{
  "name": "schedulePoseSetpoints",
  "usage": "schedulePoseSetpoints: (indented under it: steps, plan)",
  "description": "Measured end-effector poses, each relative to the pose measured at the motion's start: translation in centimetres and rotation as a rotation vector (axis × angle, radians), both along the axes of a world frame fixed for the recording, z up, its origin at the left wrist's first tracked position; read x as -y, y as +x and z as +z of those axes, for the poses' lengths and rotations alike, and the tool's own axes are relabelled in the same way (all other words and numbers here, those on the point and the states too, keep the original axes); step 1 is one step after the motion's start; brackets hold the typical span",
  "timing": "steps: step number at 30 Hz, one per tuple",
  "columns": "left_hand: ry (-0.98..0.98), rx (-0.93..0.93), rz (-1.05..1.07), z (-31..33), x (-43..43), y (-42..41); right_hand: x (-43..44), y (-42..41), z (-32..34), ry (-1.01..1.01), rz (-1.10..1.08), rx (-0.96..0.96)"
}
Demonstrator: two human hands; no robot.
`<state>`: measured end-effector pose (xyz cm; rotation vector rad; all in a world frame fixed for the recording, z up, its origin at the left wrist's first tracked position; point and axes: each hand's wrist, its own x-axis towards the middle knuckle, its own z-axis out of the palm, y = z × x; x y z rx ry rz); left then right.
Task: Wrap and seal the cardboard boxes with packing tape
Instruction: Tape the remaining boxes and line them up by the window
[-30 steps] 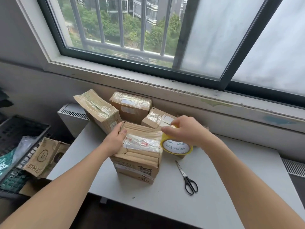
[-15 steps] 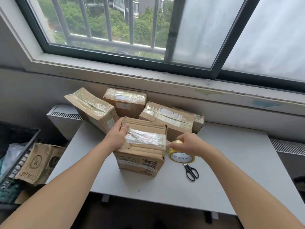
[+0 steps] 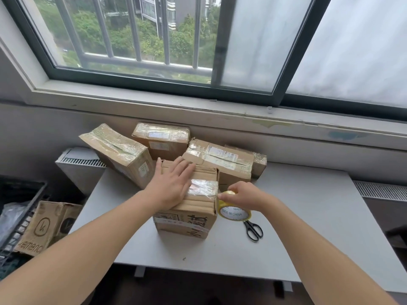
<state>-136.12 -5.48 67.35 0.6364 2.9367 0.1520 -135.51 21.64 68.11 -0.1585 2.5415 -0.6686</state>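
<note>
The left hand (image 3: 174,186) lies flat on top of the cardboard box (image 3: 187,223), fingers straight and slightly spread, palm pressing over the end of a shiny strip of tape (image 3: 203,188) that runs across the lid toward the right hand (image 3: 244,195). That hand curls its fingers over the yellow tape roll (image 3: 234,213) and grips it just off the box's right upper edge, beside the side wall; whether the roll touches the table (image 3: 308,216) cannot be told. Scissors (image 3: 254,231) lie just nearer the person than the roll, and several taped boxes (image 3: 218,159) sit just beyond the left fingertips. The box looks stiff but fairly light, so it would likely skid on the smooth tabletop under a pull, which makes the flat palm the right anchor. The tape is thin and clingy and will probably crease if slack; the roll is best held by its rim, strip taut, then drawn down the side wall
</note>
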Motion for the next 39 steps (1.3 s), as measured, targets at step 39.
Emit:
schedulePoseSetpoints:
  steps: [39]
  plan:
    - [-0.040, 0.045, -0.387, 0.4, -4.8, -0.5, -0.5, 2.4, -2.2, -0.278, -0.186, 0.039]
